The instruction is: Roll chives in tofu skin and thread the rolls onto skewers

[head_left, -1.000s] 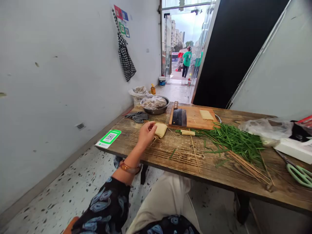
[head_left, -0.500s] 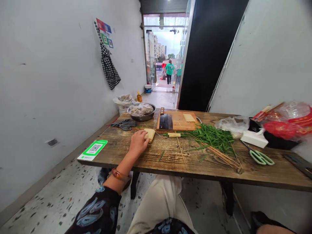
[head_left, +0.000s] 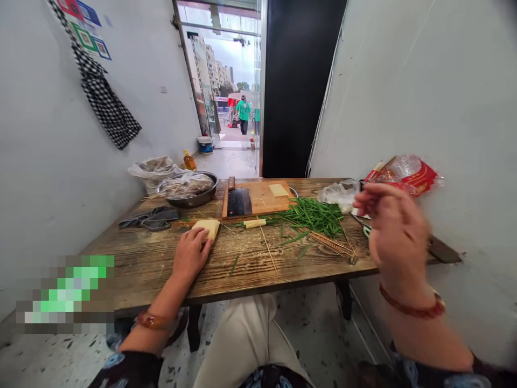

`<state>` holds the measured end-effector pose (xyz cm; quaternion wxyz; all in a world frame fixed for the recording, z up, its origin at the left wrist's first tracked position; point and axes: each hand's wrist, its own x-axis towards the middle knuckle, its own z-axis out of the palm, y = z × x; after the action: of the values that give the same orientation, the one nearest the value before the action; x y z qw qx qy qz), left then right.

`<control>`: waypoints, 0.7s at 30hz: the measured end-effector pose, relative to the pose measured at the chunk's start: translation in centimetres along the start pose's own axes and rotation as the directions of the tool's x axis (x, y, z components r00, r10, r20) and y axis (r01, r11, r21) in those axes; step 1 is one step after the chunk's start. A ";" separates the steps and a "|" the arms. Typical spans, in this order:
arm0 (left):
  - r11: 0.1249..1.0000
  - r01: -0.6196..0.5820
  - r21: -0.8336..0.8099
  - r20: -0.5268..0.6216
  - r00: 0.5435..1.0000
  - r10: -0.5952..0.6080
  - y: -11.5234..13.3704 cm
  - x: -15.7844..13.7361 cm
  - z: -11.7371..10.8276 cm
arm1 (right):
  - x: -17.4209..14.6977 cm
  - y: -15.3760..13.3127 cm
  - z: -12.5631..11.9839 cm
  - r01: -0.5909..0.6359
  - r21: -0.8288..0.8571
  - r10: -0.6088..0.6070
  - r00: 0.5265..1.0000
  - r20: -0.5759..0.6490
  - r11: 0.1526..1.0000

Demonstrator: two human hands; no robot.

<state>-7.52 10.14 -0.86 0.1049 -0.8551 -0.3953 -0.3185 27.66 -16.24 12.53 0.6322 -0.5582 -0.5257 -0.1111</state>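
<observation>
Right hand [head_left: 398, 237] has risen, grip unclear; left hand [head_left: 190, 254], thumb and fingers apart, touches beige sheets [head_left: 210, 226]

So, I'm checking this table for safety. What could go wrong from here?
The knife lies bare on the cutting board, farther off than the left hand; a careless reach across might mean a cut.

The bundle of thin sticks lies near the front edge of the table, so a brush from the right hand could perhaps knock some off.

The left hand's fingers rest on the pale sheets; pressing hard might crease them.
</observation>
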 end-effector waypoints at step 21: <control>0.999 -0.036 -0.028 -0.026 0.999 0.036 -0.9 0.0 0.3 | 3.6 21.8 3.8 0.117 -0.629 0.328 0.772 0.544 0.768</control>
<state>-8.01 10.86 -1.12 0.1037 -0.8593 -0.3740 -0.3330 42.98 -3.80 1.80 0.2011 -0.7712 -0.6019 -0.0505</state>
